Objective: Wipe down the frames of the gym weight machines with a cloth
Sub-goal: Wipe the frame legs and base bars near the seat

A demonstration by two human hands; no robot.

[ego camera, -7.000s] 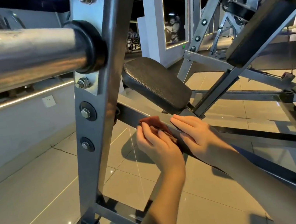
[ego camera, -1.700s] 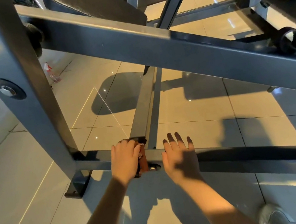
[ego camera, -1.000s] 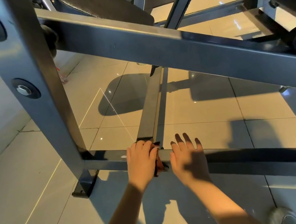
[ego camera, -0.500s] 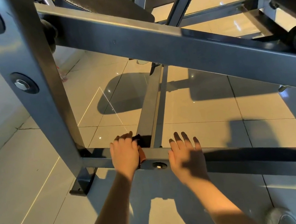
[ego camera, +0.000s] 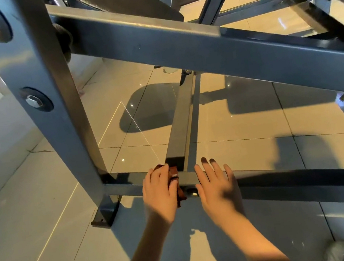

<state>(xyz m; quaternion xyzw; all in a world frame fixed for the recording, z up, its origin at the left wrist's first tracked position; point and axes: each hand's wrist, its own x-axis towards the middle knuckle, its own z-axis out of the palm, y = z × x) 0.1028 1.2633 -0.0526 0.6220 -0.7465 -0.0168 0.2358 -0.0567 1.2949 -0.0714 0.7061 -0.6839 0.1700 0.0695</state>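
The left hand [ego camera: 159,191] has its grip closed round a reddish-brown cloth [ego camera: 174,175], fingers curled over it and pressing it onto the top of the low base rail [ego camera: 287,179]. This is just where the floor bar [ego camera: 184,123] meets the rail. The right hand [ego camera: 216,184] lies flat on the rail just beside the joint, fingers straight, holding nothing.

The likeliest trouble is a poor wipe. The cloth is bunched into a wad, so little of it seems to meet the metal, and the inner corner of the joint could be passed over. A loose end hangs down the rail's front face, close to a bolt head [ego camera: 191,192], and might catch there if dragged sideways. The sloping beam [ego camera: 199,51] passes close above, so a careless rise could bump the head. The tiled floor [ego camera: 48,240] looks glossy, and weight leaned on the flat hand could shift if a foot slid.

The rail's long axis runs across the view, from the foot of the upright post [ego camera: 49,104] off to the right. The floor bar runs away from the person. The crumpled cloth has no clear axis; its visible part goes from the rail's top down its front.
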